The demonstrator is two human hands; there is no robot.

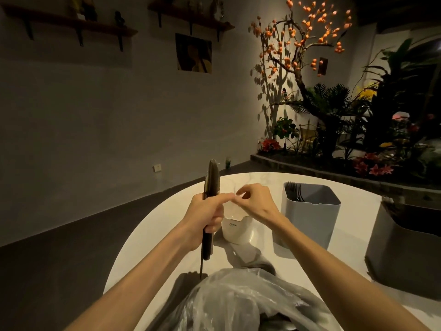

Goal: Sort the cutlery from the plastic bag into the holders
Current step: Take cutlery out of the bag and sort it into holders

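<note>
Left hand up with a bundle of black knives, right hand picking at its wrapper!

Round white bench (262, 187) carries it all: the plastic bag (238, 299) sits crumpled at the near edge, dark cutlery inside. A dark bin (405, 247) stands far right, then the grey holder (310, 216) with black forks (294, 191) in its back corner, and the small white holder (237, 229) behind the hands. The left hand (205, 218) grips the knife bundle (210, 206) upright; the right hand (253, 201) pinches a clear film (235, 194) off the left forefinger.
</note>
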